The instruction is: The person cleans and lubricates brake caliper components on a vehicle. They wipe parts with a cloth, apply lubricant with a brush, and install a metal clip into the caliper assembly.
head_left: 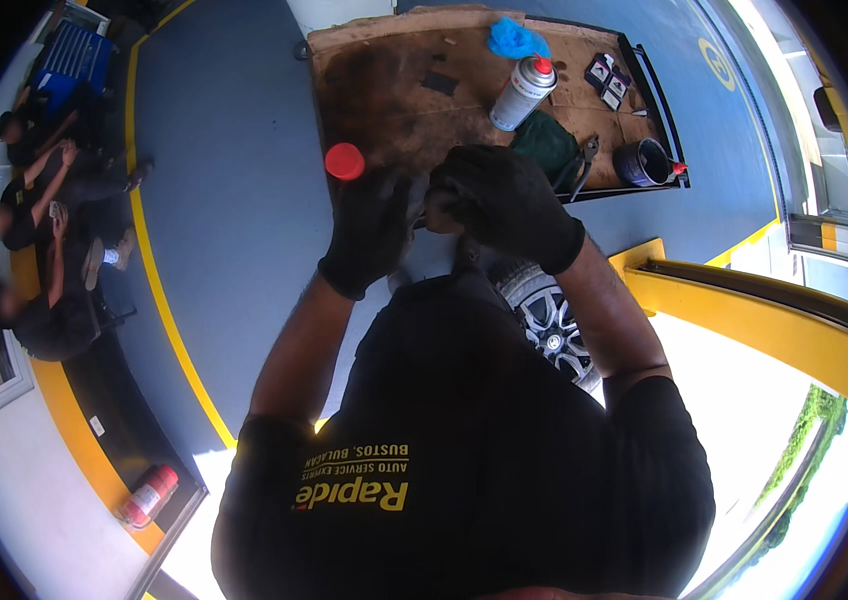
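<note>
My left hand and my right hand, both in black gloves, meet at the near edge of the cardboard-covered table. Their fingers are curled close together. Something small and brownish shows between them, mostly hidden, so its kind is unclear. Just beyond my left hand is a round red cap. Past my right hand, a white and grey spray can with a red top stands beside a dark green cloth. Dark-handled pliers rest to the right of that cloth.
A crumpled blue glove or cloth, small dark boxes and a dark open tin are on the table. A wheel and a yellow beam are at right. Several people sit at far left, above a fire extinguisher.
</note>
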Demonstrator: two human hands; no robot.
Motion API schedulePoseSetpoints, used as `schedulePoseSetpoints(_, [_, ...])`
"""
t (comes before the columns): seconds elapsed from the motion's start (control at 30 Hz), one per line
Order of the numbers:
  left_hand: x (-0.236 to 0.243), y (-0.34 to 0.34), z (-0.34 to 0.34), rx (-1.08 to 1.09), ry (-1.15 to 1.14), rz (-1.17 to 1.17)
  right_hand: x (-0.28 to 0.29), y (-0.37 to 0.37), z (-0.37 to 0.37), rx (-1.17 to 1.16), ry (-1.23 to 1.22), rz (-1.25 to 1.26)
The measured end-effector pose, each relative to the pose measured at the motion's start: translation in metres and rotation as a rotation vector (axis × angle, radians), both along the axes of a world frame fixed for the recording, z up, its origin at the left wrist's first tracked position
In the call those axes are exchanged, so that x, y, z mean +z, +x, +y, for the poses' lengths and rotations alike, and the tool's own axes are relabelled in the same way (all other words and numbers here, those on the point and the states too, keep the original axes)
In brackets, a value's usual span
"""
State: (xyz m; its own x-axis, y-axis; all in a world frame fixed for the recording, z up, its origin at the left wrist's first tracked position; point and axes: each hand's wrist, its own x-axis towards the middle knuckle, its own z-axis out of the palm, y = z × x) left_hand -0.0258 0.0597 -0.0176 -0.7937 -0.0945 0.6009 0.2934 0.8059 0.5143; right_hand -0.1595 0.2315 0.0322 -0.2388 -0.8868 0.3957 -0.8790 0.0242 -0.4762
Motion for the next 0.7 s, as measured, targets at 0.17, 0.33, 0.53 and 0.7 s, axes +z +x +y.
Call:
schedulePoseSetpoints(0.17, [-0.003,0.006,-0.001,0.054,0.067,-0.059,0.007,-0.009,0.001,0.027,-0.001,0.035])
schedulePoseSetpoints(0.33, [0.012,0.005,-0.014,0.056,-0.120,0.008,0.000,-0.013,-0.003,0.053,0.051,-0.091])
schedulePoseSetpoints(0.53, [0.048,-0.002,-0.018,-0.063,0.217,-0.168,0.001,-0.029,-0.007,0.221,0.212,-0.735])
schedulePoseSetpoints(0.7, [0.050,0.003,-0.025,-0.082,0.335,-0.169,0.005,-0.032,-0.011,0.277,0.201,-0.667])
